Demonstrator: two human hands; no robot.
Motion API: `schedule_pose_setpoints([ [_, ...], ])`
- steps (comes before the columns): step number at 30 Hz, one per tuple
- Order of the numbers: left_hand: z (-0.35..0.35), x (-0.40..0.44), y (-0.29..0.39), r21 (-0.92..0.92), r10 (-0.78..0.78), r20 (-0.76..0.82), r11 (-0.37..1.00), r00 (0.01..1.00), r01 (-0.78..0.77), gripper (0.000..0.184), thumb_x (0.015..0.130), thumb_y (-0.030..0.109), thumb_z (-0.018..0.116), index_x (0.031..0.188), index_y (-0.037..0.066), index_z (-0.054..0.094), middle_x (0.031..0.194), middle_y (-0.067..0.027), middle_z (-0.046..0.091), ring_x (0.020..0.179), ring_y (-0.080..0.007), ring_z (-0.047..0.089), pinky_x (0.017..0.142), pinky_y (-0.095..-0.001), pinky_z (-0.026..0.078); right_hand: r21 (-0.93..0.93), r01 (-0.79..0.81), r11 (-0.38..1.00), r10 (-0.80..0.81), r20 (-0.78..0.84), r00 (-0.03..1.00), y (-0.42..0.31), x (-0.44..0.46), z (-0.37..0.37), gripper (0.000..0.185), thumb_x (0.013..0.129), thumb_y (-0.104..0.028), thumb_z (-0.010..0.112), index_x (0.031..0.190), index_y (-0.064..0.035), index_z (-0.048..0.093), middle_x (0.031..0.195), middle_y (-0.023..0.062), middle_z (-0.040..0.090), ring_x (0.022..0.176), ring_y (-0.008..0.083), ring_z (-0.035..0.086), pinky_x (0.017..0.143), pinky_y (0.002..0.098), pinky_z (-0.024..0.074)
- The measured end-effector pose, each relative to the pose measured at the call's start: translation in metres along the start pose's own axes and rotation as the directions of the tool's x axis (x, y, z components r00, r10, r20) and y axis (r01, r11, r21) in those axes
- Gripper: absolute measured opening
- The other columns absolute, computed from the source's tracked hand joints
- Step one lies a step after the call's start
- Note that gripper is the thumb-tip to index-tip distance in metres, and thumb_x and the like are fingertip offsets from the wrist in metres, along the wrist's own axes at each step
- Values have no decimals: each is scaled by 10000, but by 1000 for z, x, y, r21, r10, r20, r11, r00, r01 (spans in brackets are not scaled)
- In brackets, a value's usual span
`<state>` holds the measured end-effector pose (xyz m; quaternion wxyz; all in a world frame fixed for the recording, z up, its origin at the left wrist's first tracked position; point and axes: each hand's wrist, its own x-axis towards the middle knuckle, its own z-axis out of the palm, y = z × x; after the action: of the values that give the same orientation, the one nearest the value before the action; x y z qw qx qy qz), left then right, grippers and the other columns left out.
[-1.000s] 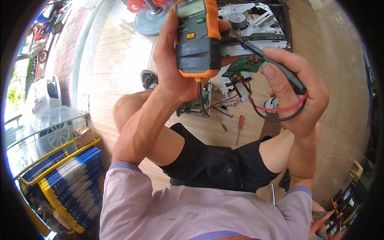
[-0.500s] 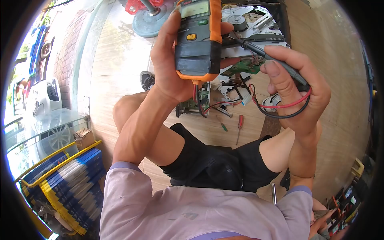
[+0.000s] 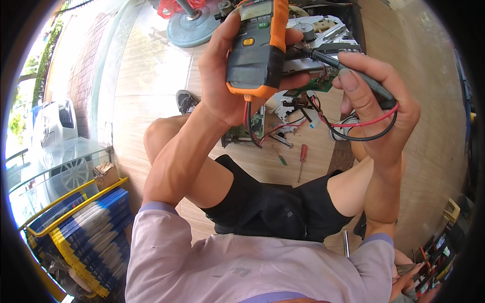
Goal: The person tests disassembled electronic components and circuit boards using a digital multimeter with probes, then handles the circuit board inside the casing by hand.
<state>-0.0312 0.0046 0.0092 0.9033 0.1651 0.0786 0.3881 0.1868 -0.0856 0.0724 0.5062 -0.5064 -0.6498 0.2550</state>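
My left hand [image 3: 217,81] is wrapped round an orange and black multimeter [image 3: 254,55], whose screen faces up near the top of the view. Red and black leads [image 3: 247,118] come out of its lower end. Between the thumb and fingers of my right hand [image 3: 376,96] are black test probes [image 3: 353,73], their tips pointing up and left toward the meter. The leads loop below that hand. Beyond the probes lies an opened disc drive mechanism [image 3: 323,35], with a green circuit board [image 3: 318,83] below it. Whether the tips touch anything, I cannot tell.
On the tiled floor lie a red-handled screwdriver [image 3: 303,159], a small green-handled tool [image 3: 282,159] and a board in a metal frame [image 3: 252,129]. A round grey base [image 3: 189,33] stands at upper left. Yellow-railed stacks of blue packages [image 3: 96,222] are at left. Another person's hand [image 3: 406,275] shows at lower right.
My left hand and the multimeter have shifted slightly right, with the meter tilting a little. My right hand and the probes have moved marginally right. A blue vehicle outside has left the view.
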Motion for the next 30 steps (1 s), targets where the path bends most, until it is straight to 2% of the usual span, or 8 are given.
schedule_pose_setpoints([
  [4,-1,2,-3,54,38,-4,998,999,-38,636,1060,556,371,1437,63,506,1275,-188,641,1200,-340,633,975,-645,541,-6,-8,1000,8,5,1000,1,-1,-1,235,955,-103,728,1147,33,711,858,103,731,624,71,604,565,196,468],
  [9,6,1,-1,-14,2,-29,1000,1000,-2,624,1060,546,378,1448,73,495,1279,-207,642,1156,-368,660,949,-662,554,-26,55,998,-55,-12,998,3,-2,-2,254,944,-103,740,1154,34,705,859,88,728,626,65,598,565,191,464],
  [13,0,3,-2,6,27,62,1000,998,-27,617,1059,541,383,1470,91,476,1296,-220,635,1154,-387,660,938,-673,558,-6,66,998,-66,-7,998,3,-4,-3,294,928,-91,755,1187,32,692,831,52,696,622,52,570,558,189,448],
  [19,2,2,-4,-9,26,21,1000,999,-25,620,1058,541,384,1493,105,454,1319,-223,624,1184,-391,645,938,-676,556,-15,87,996,-87,-16,996,3,-3,-1,353,891,-68,791,1213,29,683,786,-6,627,621,33,521,555,183,412],
  [22,2,1,-5,46,50,13,998,999,-51,626,1058,541,382,1503,106,442,1328,-222,621,1190,-393,642,946,-674,553,18,91,996,-90,-36,995,4,-3,1,378,881,-70,801,1225,27,678,800,0,643,629,33,522,564,178,407],
  [25,2,1,-4,15,24,24,1000,999,-25,634,1056,542,387,1514,107,426,1341,-220,614,1215,-387,628,958,-670,549,25,84,996,-83,-27,996,5,-4,-1,407,868,-56,809,1243,26,672,828,9,658,665,38,545,588,177,421],
  [28,-3,3,-1,42,27,61,999,998,-29,637,1049,549,397,1493,96,455,1335,-223,613,1232,-372,616,954,-649,558,27,144,989,-144,-4,990,10,-3,-3,442,848,-34,819,1259,25,668,856,19,670,705,49,573,624,180,446],
  [30,0,3,-3,135,75,-51,989,996,-67,644,1044,554,405,1472,79,479,1325,-223,617,1210,-364,630,937,-628,572,-24,65,998,-64,38,997,3,-3,-11,463,838,-23,824,1270,25,665,872,23,673,741,55,587,654,184,460],
])
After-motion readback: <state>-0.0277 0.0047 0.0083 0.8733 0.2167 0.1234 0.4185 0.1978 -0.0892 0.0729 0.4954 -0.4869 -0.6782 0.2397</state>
